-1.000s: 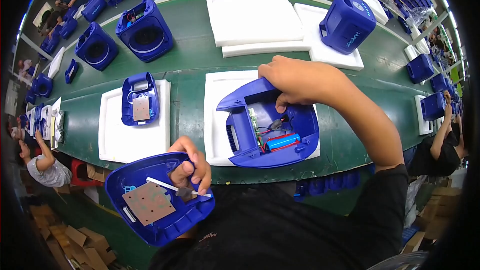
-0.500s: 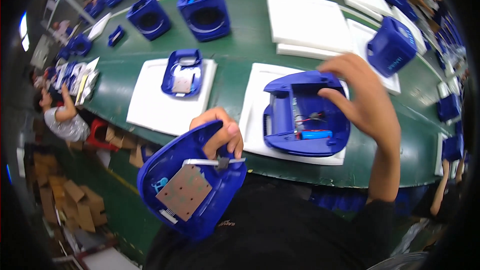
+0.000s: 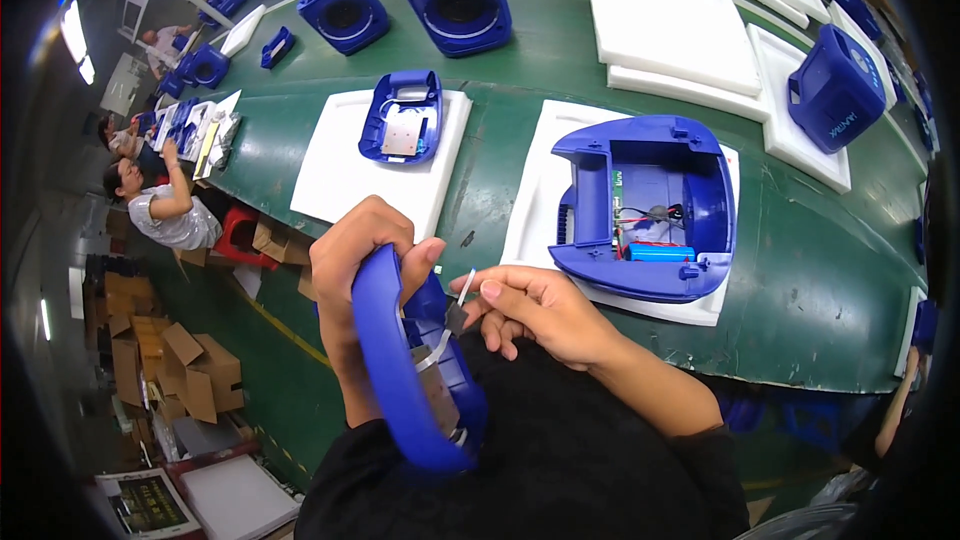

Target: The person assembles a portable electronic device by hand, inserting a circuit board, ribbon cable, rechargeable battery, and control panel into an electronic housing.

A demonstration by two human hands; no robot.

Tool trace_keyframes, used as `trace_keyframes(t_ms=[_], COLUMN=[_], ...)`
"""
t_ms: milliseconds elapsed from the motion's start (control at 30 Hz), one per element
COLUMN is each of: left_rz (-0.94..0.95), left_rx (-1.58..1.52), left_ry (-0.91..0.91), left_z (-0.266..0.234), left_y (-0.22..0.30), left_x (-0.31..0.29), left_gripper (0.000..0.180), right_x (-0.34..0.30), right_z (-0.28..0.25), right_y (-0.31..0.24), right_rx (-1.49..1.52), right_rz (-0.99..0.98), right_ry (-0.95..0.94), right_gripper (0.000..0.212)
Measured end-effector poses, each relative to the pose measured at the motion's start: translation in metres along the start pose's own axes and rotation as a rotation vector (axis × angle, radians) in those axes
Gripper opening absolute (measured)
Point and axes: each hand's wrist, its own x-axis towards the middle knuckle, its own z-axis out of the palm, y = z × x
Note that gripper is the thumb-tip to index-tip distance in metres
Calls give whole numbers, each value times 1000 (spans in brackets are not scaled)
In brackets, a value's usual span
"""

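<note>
My left hand (image 3: 365, 250) grips the rim of a blue plastic cover (image 3: 395, 370), held tilted in front of my body. Inside it part of a brown circuit board (image 3: 436, 392) shows, and a white flat ribbon cable (image 3: 440, 345) with a dark patch sticks out. At the cable's free end is my right hand (image 3: 545, 315), its fingers loosely bent and the thumb apart from the cable; the cable crosses in front of the index finger. Beyond, a blue housing (image 3: 585, 265) lies open side up on a white foam pad (image 3: 535, 155). A blue battery (image 3: 660, 253), wires and a green board show inside.
Left on the green table (image 3: 500, 80), another blue cover (image 3: 432, 115) with a board rests on a foam pad (image 3: 330, 180). Blue speaker-like housings (image 3: 460, 5) stand behind; foam slabs (image 3: 680, 30) and a blue housing (image 3: 835, 90) are at right. Cardboard boxes (image 3: 200, 370) and seated people are at left.
My right hand has left the open housing and come over to the ribbon cable. My left hand has turned the cover onto its edge, so less of its inside shows.
</note>
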Motion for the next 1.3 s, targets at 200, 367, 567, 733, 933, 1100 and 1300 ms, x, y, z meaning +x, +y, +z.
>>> trace_keyframes(t_ms=[200,367,567,733,933,1100,1300], left_rz=[-124,-246,-128,-138,-109,-90,-132], left_rx=[118,151,-101,-289,-249,-285,-236], left_ry=[17,-99,-169,-197,-331,-275,-226], left_z=[-18,-29,-8,35,65,95,101], left_y=[-1,-1,-3,13,21,4,-2], left_x=[-27,-38,-27,-10,13,6,2], left_gripper=[32,33,29,31,39,45,47], right_x=[11,-7,-45,-78,-71,-37,-22], right_z=[12,19,14,1,-18,-63,-60], right_y=[9,-12,-41,-84,-151,-173,-183], right_rx=[116,368,234,-71,-1031,-1473,-1543], right_rz=[-196,-138,-245,-460,-404,-349,71], right_ry=[47,-32,-53,221,649,522,444], right_gripper=[23,18,17,15,11,19,24])
